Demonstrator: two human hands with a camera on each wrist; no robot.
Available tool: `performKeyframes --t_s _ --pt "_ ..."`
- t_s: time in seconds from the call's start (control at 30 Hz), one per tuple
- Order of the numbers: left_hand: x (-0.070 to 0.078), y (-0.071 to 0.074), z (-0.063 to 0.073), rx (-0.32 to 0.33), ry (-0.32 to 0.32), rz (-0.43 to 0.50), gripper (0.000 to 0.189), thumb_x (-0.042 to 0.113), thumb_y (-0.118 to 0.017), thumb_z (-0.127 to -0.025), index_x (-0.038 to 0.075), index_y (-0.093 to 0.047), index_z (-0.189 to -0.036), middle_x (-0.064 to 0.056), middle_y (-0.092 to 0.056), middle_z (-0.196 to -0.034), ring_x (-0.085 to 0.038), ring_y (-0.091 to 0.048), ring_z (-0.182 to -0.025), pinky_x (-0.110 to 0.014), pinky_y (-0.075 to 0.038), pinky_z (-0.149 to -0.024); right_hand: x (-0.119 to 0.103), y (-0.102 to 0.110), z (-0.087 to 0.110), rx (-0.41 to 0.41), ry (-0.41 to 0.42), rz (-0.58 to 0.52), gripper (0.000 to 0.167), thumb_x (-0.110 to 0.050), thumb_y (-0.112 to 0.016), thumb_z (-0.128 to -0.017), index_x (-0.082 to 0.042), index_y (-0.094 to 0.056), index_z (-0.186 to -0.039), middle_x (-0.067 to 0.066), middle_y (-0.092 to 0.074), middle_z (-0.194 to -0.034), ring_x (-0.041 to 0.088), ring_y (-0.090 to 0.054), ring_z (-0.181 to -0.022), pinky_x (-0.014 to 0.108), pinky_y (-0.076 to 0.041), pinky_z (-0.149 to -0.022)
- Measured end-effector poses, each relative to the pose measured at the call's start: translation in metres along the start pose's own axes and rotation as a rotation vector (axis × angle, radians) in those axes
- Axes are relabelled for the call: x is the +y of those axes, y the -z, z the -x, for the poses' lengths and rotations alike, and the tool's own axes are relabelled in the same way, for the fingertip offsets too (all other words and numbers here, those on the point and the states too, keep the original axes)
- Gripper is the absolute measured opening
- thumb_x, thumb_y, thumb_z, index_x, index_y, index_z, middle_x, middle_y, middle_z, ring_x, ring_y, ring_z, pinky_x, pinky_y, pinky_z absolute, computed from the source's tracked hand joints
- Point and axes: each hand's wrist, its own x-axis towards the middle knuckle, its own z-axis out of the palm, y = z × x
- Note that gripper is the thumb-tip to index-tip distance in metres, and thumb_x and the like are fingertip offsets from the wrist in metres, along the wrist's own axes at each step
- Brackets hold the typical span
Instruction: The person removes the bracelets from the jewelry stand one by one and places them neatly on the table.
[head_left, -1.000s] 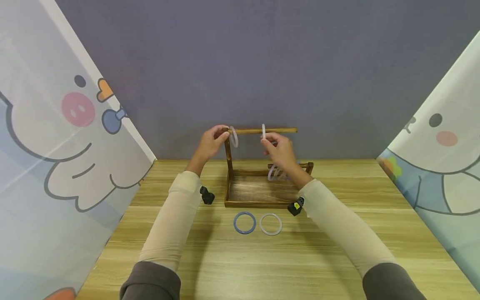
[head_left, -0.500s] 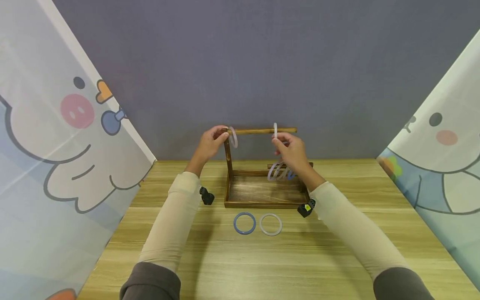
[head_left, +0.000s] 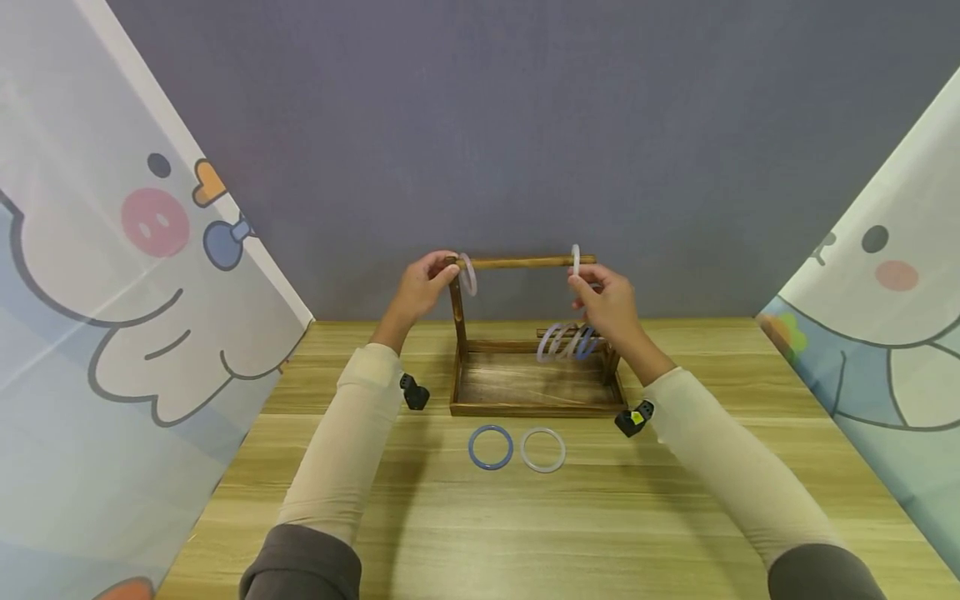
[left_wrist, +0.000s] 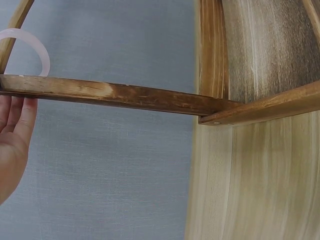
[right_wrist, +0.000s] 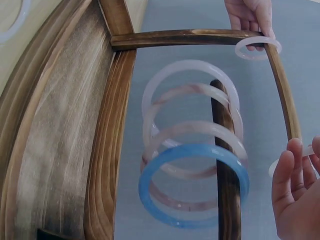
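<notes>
A wooden bangle stand (head_left: 457, 312) has an upper bar (head_left: 517, 262) and a lower bar (right_wrist: 229, 200). My left hand (head_left: 420, 287) grips the top of its post at the left end of the upper bar. A pale pink bangle (head_left: 468, 275) hangs round the bar beside that hand. My right hand (head_left: 609, 302) pinches a white bangle (head_left: 576, 254) between thumb and fingers, round the upper bar near its right end. Several bangles hang on the lower bar, with a blue bangle (right_wrist: 195, 150) nearest in the right wrist view.
A blue bangle (head_left: 471, 454) and a white bangle (head_left: 525, 457) lie flat on the table (head_left: 480, 533) in front of the stand's tray (head_left: 536, 410). A grey wall (head_left: 525, 125) rises behind the stand. Cartoon-printed panels (head_left: 67, 350) flank both sides.
My right hand has moved right along the upper bar with the white bangle, from near its middle to close to its right end. The left hand has stayed on the post.
</notes>
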Motion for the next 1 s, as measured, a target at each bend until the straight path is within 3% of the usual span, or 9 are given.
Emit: performKeyframes --t_s 0.2,0.3,0.73,1.0 --pt "0.001 -0.001 0.0 -0.001 -0.014 0.003 0.034 0.03 -0.058 -0.105 0.01 -0.063 -0.133 -0.015 -0.068 -0.12 -0.027 -0.062 -0.106 -0.04 -0.048 -0.09 0.005 0.013 -0.001 0.017 -0.015 0.018 0.028 -0.025 -0.064 -0.102 -0.006 -0.072 -0.121 -0.008 -0.065 -0.092 0.008 -0.065 -0.063 0.033 -0.056 -0.05" --pt "0.002 -0.001 0.0 0.0 -0.018 0.005 0.034 0.03 -0.058 -0.105 0.01 -0.063 -0.132 -0.014 -0.068 -0.119 -0.027 -0.062 -0.105 -0.04 -0.048 -0.089 0.007 0.02 -0.002 0.023 -0.033 0.02 0.028 -0.023 -0.064 -0.102 -0.005 -0.071 -0.122 -0.015 -0.064 -0.09 0.006 -0.065 -0.063 0.03 -0.056 -0.05" --pt "0.004 0.0 0.001 0.004 -0.016 -0.003 0.034 0.027 -0.058 -0.106 0.008 -0.062 -0.133 -0.016 -0.068 -0.119 -0.026 -0.062 -0.104 -0.036 -0.048 -0.088 0.009 0.036 0.002 0.035 -0.052 0.049 0.03 -0.026 -0.065 -0.102 -0.004 -0.071 -0.122 -0.017 -0.064 -0.088 0.003 -0.064 -0.063 0.03 -0.056 -0.05" --pt "0.003 0.0 0.001 0.002 -0.011 -0.003 0.034 0.028 -0.058 -0.106 0.008 -0.062 -0.133 -0.015 -0.068 -0.12 -0.026 -0.062 -0.104 -0.036 -0.047 -0.088 0.014 0.038 0.011 0.032 0.013 0.084 0.026 -0.02 -0.064 -0.102 -0.002 -0.072 -0.12 -0.021 -0.064 -0.08 0.015 -0.064 -0.06 0.026 -0.051 -0.046"
